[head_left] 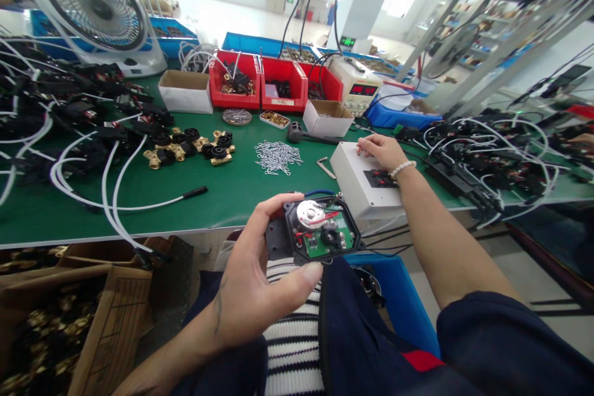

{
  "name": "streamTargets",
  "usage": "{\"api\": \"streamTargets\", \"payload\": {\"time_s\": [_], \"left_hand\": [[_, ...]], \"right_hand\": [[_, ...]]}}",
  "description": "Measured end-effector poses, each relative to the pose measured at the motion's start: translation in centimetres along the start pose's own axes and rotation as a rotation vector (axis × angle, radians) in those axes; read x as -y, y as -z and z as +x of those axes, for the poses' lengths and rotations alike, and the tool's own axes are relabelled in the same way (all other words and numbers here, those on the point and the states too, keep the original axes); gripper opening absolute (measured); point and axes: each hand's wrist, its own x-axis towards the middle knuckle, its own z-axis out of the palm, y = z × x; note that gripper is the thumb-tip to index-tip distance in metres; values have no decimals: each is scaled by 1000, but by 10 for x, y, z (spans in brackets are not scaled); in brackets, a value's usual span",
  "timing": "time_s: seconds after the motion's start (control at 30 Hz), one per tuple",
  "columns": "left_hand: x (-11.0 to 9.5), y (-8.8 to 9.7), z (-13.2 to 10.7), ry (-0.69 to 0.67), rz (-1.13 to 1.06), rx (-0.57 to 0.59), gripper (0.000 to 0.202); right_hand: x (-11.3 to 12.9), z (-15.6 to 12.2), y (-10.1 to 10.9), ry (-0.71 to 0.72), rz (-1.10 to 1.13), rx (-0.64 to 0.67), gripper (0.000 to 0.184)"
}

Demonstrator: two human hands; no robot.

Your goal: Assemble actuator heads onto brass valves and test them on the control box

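Note:
My left hand [260, 266] grips an open black actuator housing [320, 229] by its left side, thumb in front and fingers behind. Inside it show a round silver motor [310, 215], a green circuit board [331, 232] and red wires. My right hand [381, 151] rests over the far part of a light grey box [355, 176], fingers closed together at its top. Whatever lies between those fingertips is too small to make out. A dark terminal panel [381, 178] sits on the box beside my wrist. Left of the box lies an L-shaped hex key [325, 167].
On the green bench [223, 198] lie a pile of metal clips [277, 156] and several brass valves [190, 145]. Red bins [234, 83], a power supply [359, 86] and a fan [99, 9] stand behind. Cabled black units [492, 154] crowd both sides. A cardboard box [106, 322] stands below left.

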Motion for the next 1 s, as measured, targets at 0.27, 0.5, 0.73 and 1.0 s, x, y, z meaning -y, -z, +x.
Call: {"api": "streamTargets", "payload": {"time_s": [0.27,0.5,0.73,1.0], "left_hand": [[2,4,1,-1,-3,35,54],[10,0,13,289,-382,32,45],[14,-2,12,339,-452,-37,55],[14,0,14,322,-435,-23,51]], "right_hand": [[1,-1,1,-7,-2,1,29],[0,0,0,-25,7,10,27],[-1,1,0,-31,10,12,28],[-1,1,0,-29,15,14,27]]}}
